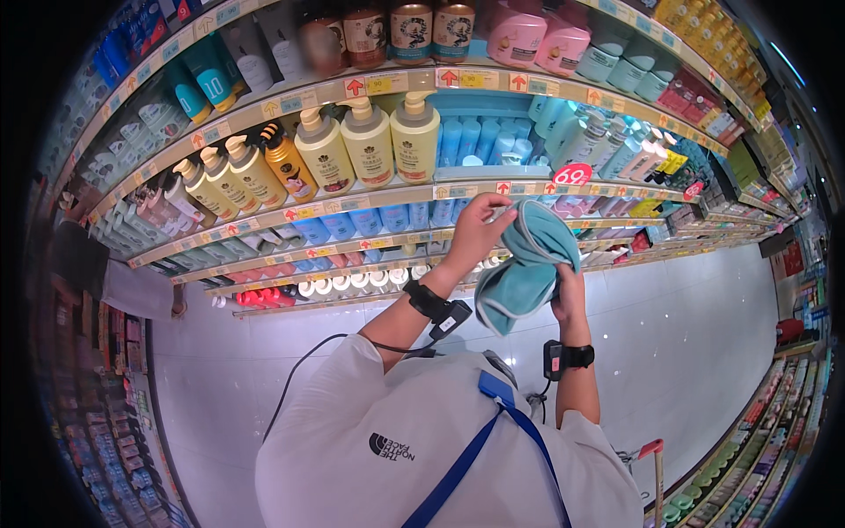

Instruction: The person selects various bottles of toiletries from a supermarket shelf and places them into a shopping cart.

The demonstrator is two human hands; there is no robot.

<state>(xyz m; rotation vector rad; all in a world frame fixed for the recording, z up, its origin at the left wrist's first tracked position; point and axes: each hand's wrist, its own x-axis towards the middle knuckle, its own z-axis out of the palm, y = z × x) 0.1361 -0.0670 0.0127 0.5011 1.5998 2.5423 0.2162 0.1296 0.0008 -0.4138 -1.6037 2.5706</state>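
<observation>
A folded teal cloth (538, 237) with pale grey edging is held up in front of the shelves, its lower fold hanging down. My right hand (571, 297) grips it from the right side, the fingers partly hidden behind the fabric. At the cloth's upper left edge is my left hand (480, 228), fingers bent and thumb tip against or close to the edging. Whether the left hand pinches the fabric is unclear. Just beyond the hands, a shelf edge (475, 191) carries price tags. Above it stand cream pump bottles (416, 138) and a light blue display tray (485, 173) of blue bottles.
Black wrist straps with small devices sit on both forearms; a cable (310, 350) runs from the left one. A red-and-metal handle (650, 449) stands at lower right. Another person (145, 290) is at the far left. Stocked shelves (733, 455) line the right side beyond the tiled floor (673, 330).
</observation>
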